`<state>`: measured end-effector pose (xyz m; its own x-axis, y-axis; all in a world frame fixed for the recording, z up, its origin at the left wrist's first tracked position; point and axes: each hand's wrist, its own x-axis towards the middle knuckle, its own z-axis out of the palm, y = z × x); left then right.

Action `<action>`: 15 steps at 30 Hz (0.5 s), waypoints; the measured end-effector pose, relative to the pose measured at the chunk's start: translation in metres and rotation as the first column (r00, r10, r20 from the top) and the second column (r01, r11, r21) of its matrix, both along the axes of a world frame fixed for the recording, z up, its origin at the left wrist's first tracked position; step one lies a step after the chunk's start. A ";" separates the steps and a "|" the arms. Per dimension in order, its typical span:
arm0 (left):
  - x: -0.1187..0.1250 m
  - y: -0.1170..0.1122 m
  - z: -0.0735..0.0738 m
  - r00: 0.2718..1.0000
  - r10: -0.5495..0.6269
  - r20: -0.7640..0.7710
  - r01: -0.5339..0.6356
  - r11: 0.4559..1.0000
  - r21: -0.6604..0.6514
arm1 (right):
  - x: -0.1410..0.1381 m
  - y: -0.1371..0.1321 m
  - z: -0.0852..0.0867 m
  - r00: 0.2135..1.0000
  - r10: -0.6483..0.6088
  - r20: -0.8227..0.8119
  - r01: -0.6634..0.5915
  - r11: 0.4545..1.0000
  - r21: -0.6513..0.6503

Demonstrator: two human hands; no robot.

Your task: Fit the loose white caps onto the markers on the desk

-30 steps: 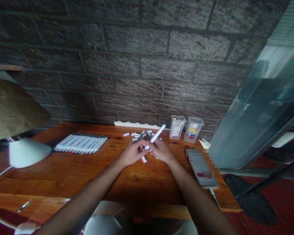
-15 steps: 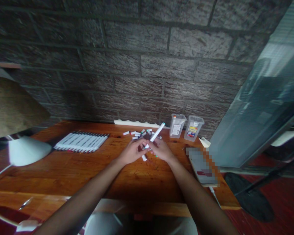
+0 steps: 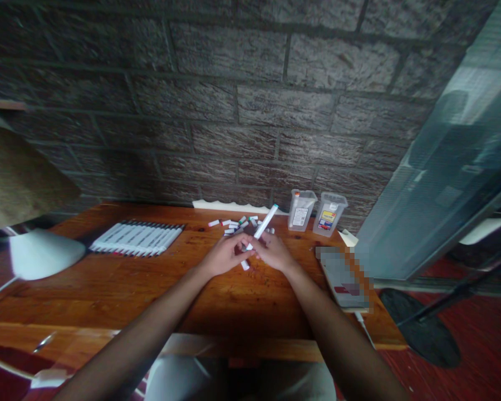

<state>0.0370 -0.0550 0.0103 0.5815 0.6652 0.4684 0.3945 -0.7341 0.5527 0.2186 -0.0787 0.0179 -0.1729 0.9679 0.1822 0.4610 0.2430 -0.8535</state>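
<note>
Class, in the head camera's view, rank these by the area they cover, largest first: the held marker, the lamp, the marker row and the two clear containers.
1. Lamp, though cut off by the frame
2. Marker row
3. Left container and right container: too alike to rank
4. Held marker

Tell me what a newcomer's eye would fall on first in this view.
Probably the white marker with its teal end, slanting up at center where the left grip and right grip meet. Next, the neat row of markers beside the lamp at left. Behind everything, the dark block wall fills the upper half.
</note>
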 end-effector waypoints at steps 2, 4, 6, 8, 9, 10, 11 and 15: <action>0.000 0.000 0.000 1.000 0.004 0.000 -0.004 1.000 -0.005 | 0.000 -0.001 0.002 1.000 -0.005 0.013 0.005 1.000 0.003; 0.001 0.000 0.000 1.000 0.010 -0.001 -0.010 1.000 -0.011 | 0.000 -0.001 0.002 1.000 -0.009 0.019 0.009 1.000 0.002; 0.001 0.000 0.000 1.000 0.011 -0.004 -0.011 1.000 -0.016 | 0.000 -0.001 0.003 1.000 -0.006 0.021 0.006 1.000 -0.001; 0.001 0.000 0.000 1.000 0.012 -0.002 -0.012 1.000 -0.023 | 0.000 -0.001 0.002 1.000 -0.002 0.018 0.002 1.000 0.000; 0.001 0.000 0.000 1.000 0.012 -0.001 -0.012 1.000 -0.027 | -0.001 -0.001 0.002 1.000 0.000 0.018 0.000 1.000 0.000; 0.001 0.000 0.000 1.000 0.012 -0.002 -0.012 0.999 -0.030 | -0.001 0.000 0.002 1.000 -0.001 0.019 0.001 1.000 -0.001; 0.001 0.000 0.000 1.000 0.013 -0.005 -0.013 0.999 -0.033 | -0.001 0.000 0.002 1.000 -0.002 0.021 0.002 1.000 -0.002; 0.001 0.000 0.000 1.000 0.017 -0.013 -0.018 0.999 -0.032 | -0.001 -0.001 0.002 0.999 -0.010 0.030 0.010 1.000 -0.009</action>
<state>0.0380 -0.0552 0.0103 0.5752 0.6901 0.4392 0.4143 -0.7087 0.5711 0.2174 -0.0795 0.0200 -0.1688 0.9712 0.1680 0.4890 0.2305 -0.8413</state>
